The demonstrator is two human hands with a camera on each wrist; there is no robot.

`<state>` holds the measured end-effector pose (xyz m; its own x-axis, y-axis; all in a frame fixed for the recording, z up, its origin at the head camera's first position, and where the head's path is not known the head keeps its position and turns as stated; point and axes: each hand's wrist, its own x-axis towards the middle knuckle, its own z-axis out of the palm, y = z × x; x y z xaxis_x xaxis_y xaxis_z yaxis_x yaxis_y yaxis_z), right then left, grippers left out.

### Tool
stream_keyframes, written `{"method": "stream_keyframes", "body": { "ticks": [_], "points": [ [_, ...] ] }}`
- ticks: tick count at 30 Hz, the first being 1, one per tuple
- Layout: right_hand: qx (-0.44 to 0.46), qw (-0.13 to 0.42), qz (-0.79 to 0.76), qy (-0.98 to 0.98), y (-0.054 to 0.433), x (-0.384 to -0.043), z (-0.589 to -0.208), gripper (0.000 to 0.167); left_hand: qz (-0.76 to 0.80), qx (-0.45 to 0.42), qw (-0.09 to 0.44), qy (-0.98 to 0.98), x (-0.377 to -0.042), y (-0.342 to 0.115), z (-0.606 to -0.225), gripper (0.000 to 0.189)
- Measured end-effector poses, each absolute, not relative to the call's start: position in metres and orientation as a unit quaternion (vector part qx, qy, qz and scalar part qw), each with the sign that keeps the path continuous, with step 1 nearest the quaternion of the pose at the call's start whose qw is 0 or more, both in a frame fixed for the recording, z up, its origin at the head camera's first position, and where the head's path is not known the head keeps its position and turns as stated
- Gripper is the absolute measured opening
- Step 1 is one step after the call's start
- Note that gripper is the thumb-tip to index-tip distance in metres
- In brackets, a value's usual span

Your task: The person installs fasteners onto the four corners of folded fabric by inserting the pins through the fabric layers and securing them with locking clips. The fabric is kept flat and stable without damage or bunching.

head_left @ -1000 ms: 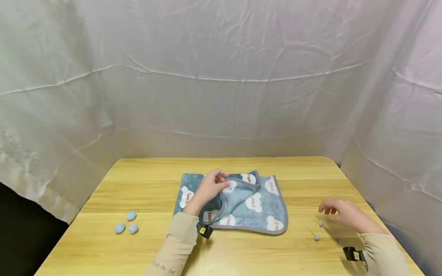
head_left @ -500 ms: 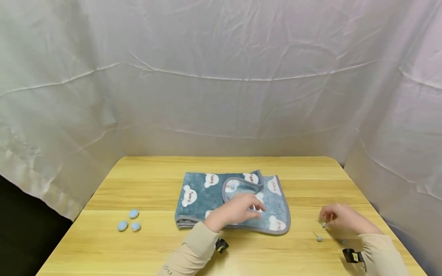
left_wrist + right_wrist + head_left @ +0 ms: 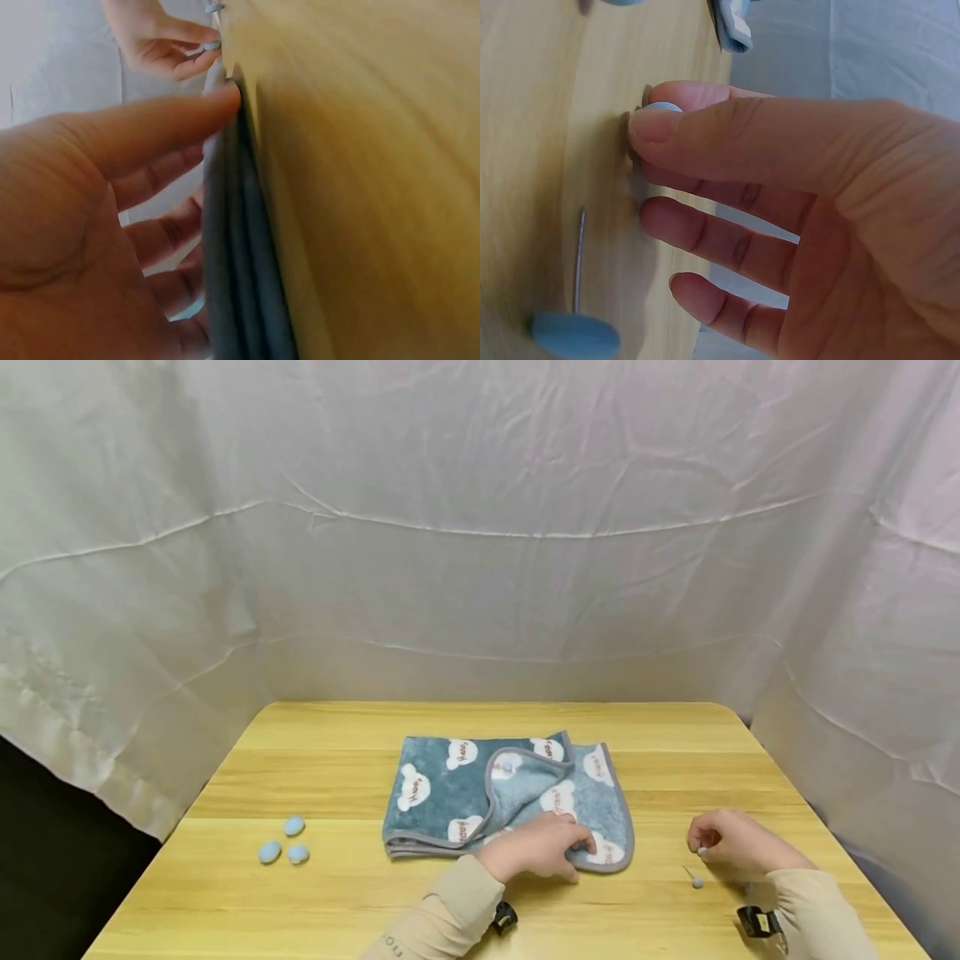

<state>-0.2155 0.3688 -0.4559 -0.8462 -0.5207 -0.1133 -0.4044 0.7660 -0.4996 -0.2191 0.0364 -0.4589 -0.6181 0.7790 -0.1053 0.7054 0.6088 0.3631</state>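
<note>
A folded teal fleece blanket (image 3: 442,785) with white bear-shaped patches and grey piping lies mid-table, its upper corner turned back. On that corner sits a small light-blue round cap (image 3: 507,767). My left hand (image 3: 536,847) is at the blanket's front edge, fingers bent loosely over the top. In the left wrist view its thumb tip touches the stacked layers (image 3: 259,300), with the fingers apart behind them. At the right, my right hand (image 3: 738,843) pinches a blue-headed pin (image 3: 664,107) between thumb and forefinger; the pin's shaft is hidden.
Another blue-headed pin (image 3: 697,882) lies near my right hand, its needle sticking up at a slant. A further small blue piece (image 3: 747,887) is beside my right wrist. Three light-blue oval caps (image 3: 294,826) lie at the left. Pale cloth (image 3: 480,593) hangs behind the table (image 3: 345,910).
My left hand has left the turned-back corner and moved right and toward the blanket's front edge. My right hand has lowered to a pin and now pinches it.
</note>
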Motion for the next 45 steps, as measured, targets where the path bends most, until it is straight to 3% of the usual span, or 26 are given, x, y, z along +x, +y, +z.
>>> {"method": "stream_keyframes", "body": {
  "ticks": [10,18,24,34,45],
  "points": [
    [-0.203,0.099,-0.234,0.946,0.359,-0.208,-0.45,0.016,0.18,0.368,0.092,0.907,-0.216,0.043,-0.46,0.018],
    [-0.281,-0.058,-0.212,0.934,0.346,-0.215,-0.432,0.021,0.389,0.294,0.078,0.869,-0.224,0.035,-0.456,0.018],
    [-0.269,-0.085,-0.271,0.92,0.326,-0.216,-0.417,0.018,0.496,0.227,0.047,0.837,-0.233,0.031,-0.458,0.018],
    [-0.333,-0.042,-0.416,0.845,0.274,-0.233,-0.412,0.011,0.657,0.111,0.046,0.744,-0.247,0.022,-0.46,0.02],
    [-0.297,0.037,-0.484,0.822,0.24,-0.251,-0.421,0.015,0.678,0.07,0.02,0.731,-0.251,0.02,-0.458,0.022]
  ]
}}
